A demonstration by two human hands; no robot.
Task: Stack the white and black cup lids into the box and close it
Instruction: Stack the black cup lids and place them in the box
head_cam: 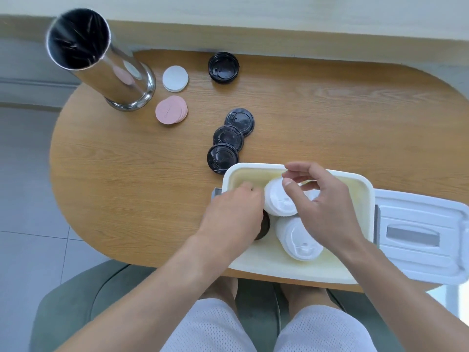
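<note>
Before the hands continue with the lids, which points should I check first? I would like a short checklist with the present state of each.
1. Box open, its cover lying beside it: ok.
2. Two white lid stacks inside the box: ok.
3. Right hand holds the upper white stack: ok.
4. Left hand on a dark lid: grip cannot tell.
5. All black lids packed: not ok, four black lids remain on the table.

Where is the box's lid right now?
In the head view the box lid lies open at the right edge of the wooden table, beside the right wall of the white box, past the right hand.
</note>
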